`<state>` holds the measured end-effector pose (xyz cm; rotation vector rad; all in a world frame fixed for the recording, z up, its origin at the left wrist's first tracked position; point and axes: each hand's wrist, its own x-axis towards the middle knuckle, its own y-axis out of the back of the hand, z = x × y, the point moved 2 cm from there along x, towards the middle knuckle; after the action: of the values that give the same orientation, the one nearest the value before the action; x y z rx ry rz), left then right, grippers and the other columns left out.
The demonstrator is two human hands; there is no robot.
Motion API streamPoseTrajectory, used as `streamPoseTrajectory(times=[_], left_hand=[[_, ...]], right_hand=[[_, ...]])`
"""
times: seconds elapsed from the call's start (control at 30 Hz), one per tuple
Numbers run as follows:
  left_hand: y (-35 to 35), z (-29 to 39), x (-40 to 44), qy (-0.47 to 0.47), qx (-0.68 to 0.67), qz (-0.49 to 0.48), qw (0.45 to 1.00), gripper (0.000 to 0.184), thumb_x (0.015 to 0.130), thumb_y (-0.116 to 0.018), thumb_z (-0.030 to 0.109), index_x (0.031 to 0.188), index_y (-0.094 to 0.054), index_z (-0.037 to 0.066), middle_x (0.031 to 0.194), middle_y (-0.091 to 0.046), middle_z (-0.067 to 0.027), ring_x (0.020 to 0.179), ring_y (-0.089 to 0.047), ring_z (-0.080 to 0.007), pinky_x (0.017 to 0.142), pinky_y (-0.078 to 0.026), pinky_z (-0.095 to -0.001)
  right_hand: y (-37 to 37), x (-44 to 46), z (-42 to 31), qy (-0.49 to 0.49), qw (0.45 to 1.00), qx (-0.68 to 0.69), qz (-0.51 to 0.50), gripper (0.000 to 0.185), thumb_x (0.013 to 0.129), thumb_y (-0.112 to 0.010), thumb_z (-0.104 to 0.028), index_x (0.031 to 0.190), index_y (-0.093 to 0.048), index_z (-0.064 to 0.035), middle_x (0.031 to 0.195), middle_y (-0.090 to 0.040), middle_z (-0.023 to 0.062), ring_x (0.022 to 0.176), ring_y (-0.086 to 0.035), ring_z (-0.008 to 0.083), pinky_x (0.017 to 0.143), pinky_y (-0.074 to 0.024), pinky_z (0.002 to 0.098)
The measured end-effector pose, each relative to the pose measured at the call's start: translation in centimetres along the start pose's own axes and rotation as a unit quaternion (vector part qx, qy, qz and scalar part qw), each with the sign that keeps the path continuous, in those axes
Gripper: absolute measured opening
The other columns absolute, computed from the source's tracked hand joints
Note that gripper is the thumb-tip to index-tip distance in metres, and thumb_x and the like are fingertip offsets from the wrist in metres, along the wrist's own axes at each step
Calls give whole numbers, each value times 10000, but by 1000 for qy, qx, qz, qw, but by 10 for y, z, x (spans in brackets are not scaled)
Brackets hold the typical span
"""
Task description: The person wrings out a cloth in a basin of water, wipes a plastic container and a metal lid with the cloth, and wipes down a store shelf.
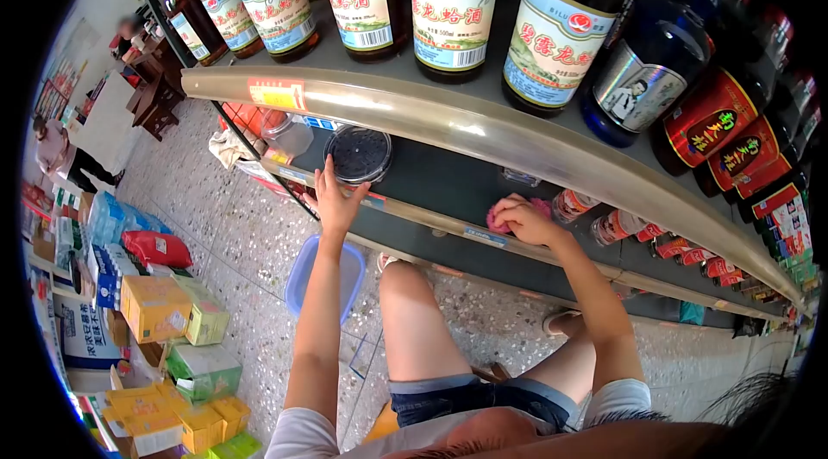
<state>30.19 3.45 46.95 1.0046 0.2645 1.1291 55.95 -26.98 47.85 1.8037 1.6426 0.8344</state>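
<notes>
My left hand point(335, 205) has its fingers stretched apart at the near edge of a round container with a black lid point(359, 154) on the middle shelf point(431, 172). Its fingertips seem to touch the container's side and do not wrap round it. My right hand point(528, 220) is closed over a bunched pink cloth point(498, 216) and presses it on the same shelf near the front rail. Just right of the cloth stand clear bottles with red labels point(573, 204).
Dark glass bottles point(454, 15) line the upper shelf, whose curved front rail point(414, 110) juts out above my hands. Below left, a blue plastic tub point(325, 278) sits on the speckled floor. Cartons point(155, 307) are stacked at left; a person point(69, 148) stands beyond.
</notes>
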Motion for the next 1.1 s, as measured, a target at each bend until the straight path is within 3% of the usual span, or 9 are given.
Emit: streamPoseTrajectory(times=[0.17, 0.3, 0.33, 0.4, 0.47, 0.57, 0.7, 0.97, 1.1], left_hand=[[5, 6, 0, 7, -20, -6, 1000, 1032, 663, -825, 413, 1486, -273, 121, 1428, -411, -236, 1380, -294, -403, 1086, -87, -637], [3, 5, 0, 8, -23, -11, 1000, 1032, 668, -818, 416, 1489, -266, 123, 1441, -402, -221, 1391, -280, -396, 1082, -79, -647], [3, 6, 0, 11, -21, -13, 1000, 1035, 668, -817, 420, 1490, -262, 123, 1443, -401, -217, 1393, -278, -394, 1081, -77, -650], [2, 3, 0, 8, -17, -10, 1000, 1040, 666, -813, 433, 1492, -260, 128, 1441, -410, -198, 1394, -279, -389, 1065, -78, -676], [-1, -1, 1, -4, -14, 0, 1000, 1043, 662, -808, 452, 1492, -262, 137, 1433, -430, -165, 1392, -287, -383, 1035, -82, -722], [-1, 0, 1, -5, -15, 5, 1000, 1034, 665, -807, 448, 1489, -268, 133, 1433, -433, -166, 1390, -290, -384, 1045, -74, -712], [-2, 0, -1, 7, -9, 3, 1000, 1026, 665, -808, 442, 1486, -275, 134, 1440, -429, -162, 1391, -290, -386, 1060, -62, -695], [-1, 3, -3, 15, 3, 0, 1000, 1022, 663, -806, 452, 1488, -277, 161, 1441, -417, -193, 1396, -291, -369, 1068, -57, -687], [-6, -4, 0, 13, 1, 4, 1000, 1018, 669, -802, 455, 1491, -270, 177, 1451, -402, -199, 1400, -286, -366, 1068, -53, -688]], right_hand=[[13, 7, -28, -55, 997, 6, 49, 217, 748, -536, 85, 867, -664, -44, 975, -615, 89, 1005, -556, 282, 899, -434, 369], [-10, 93, -16, -63, 975, 32, 213, 187, 860, -539, 16, 1001, -655, -19, 936, -646, 144, 879, -626, 301, 789, -488, 369], [-21, 122, -10, -48, 954, -17, 294, 144, 921, -508, -48, 965, -640, -12, 783, -636, 139, 736, -634, 280, 700, -500, 373], [-28, 170, -14, -200, 954, 101, 200, 194, 967, -460, -112, 867, -603, -30, 617, -572, 90, 492, -562, 198, 497, -458, 371], [-65, 223, 24, -185, 969, 56, 156, 167, 949, -508, -165, 962, -636, -59, 763, -636, 130, 682, -613, 266, 653, -494, 419], [-99, 255, 30, -53, 931, -155, 327, 229, 931, -549, -203, 1113, -629, -91, 1048, -636, 172, 976, -590, 332, 865, -457, 453], [-86, 230, 9, -33, 916, -201, 344, 315, 923, -564, -206, 1227, -587, -126, 1268, -543, 195, 1167, -507, 363, 980, -396, 451], [-56, 148, 28, -89, 972, -137, 171, 306, 855, -561, -30, 1116, -673, -143, 948, -692, 101, 982, -630, 243, 867, -479, 384], [-41, 102, 20, 5, 983, -61, 174, 325, 795, -548, 61, 1013, -720, -109, 1025, -697, 91, 1017, -627, 251, 882, -488, 384]])
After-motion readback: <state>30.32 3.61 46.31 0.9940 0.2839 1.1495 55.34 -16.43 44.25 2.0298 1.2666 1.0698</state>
